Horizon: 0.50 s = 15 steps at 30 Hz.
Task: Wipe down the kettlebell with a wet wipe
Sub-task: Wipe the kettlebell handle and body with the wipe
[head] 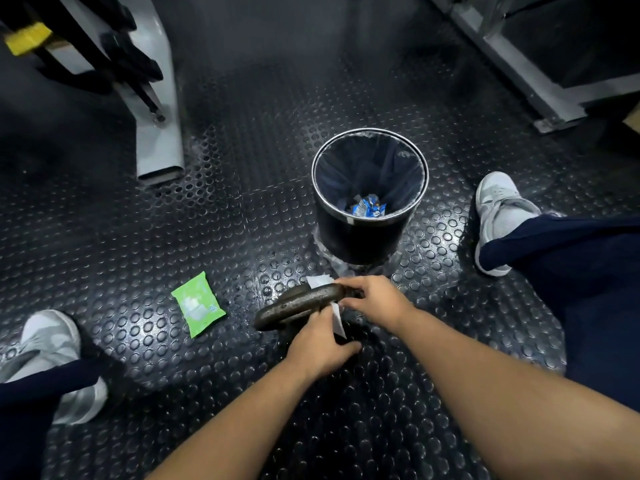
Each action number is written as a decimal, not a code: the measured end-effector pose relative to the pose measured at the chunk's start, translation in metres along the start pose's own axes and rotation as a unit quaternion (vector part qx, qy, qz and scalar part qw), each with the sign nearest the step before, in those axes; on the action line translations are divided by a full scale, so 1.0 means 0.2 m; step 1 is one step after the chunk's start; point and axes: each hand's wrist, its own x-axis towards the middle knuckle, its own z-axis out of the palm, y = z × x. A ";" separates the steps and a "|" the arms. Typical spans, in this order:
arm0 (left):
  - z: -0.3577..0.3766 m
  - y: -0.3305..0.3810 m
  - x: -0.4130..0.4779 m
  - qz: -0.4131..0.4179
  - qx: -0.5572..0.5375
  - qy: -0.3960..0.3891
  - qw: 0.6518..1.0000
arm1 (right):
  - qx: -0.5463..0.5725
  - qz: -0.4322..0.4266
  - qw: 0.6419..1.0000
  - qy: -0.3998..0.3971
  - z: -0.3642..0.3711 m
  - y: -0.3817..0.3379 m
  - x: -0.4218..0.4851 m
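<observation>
A dark iron kettlebell [298, 304] stands on the studded floor in front of me, its thick handle on top. A white wet wipe [337, 320] is threaded round the handle's right end; one corner sticks out behind the handle. My right hand [372, 299] grips the handle's right end over the wipe. My left hand [320, 344] pinches the wipe's lower end just below the handle. The bell's body is mostly hidden under my hands.
A green wet-wipe pack [198, 304] lies on the floor to the left. A black lined bin [369, 199] with blue wrappers stands just behind the kettlebell. My grey shoes [498, 216] flank the spot. A grey rack leg [157, 98] stands far left.
</observation>
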 end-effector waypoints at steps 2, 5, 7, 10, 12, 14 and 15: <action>-0.03 0.01 0.03 -0.015 0.128 -0.013 0.992 | 0.003 -0.001 1.000 0.004 0.01 0.01 0.01; -0.04 0.02 0.07 -0.034 0.232 -0.047 0.971 | 0.010 0.002 1.000 0.002 0.02 0.02 0.02; -0.04 0.04 0.08 -0.023 0.237 -0.047 0.970 | 0.011 0.001 1.000 0.004 0.02 0.03 0.03; -0.02 0.05 0.04 -0.005 0.160 -0.036 0.986 | 0.009 0.001 1.000 0.006 0.02 0.04 0.03; 0.00 0.06 0.00 0.010 0.133 -0.003 0.991 | 0.008 0.002 1.000 0.006 0.02 0.04 0.03; 0.02 0.07 -0.02 0.020 0.155 0.018 0.988 | -0.001 -0.004 1.000 0.005 0.01 0.04 0.03; 0.02 0.07 -0.03 0.020 0.172 0.019 0.985 | -0.006 -0.008 1.000 0.004 0.01 0.04 0.03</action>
